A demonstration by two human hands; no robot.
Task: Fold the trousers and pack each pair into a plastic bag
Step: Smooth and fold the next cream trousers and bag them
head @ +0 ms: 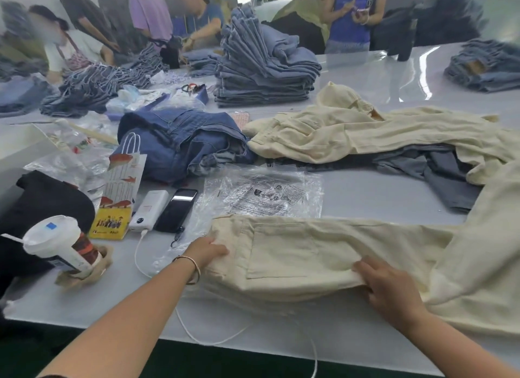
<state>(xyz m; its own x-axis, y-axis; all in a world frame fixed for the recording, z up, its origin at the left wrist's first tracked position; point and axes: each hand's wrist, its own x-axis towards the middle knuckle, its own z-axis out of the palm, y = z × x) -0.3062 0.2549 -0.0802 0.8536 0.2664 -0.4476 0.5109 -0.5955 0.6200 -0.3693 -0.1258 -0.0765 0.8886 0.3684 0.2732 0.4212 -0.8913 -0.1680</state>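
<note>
Low in the frame, my left hand (209, 251) pinched the cream linen trousers (295, 259) at the waistband and my right hand (389, 287) gripped their seat fold; I judged the trailing leg could drag the fold askew on the white worktop (365, 192).

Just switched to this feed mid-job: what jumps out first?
Front and centre, both hands work a cream pair of trousers at the table's near edge: the left hand holds the waist end, the right hand grips a fold. Just behind lies a clear plastic bag. Further back, a tall stack of folded jeans stands mid-table.
</note>
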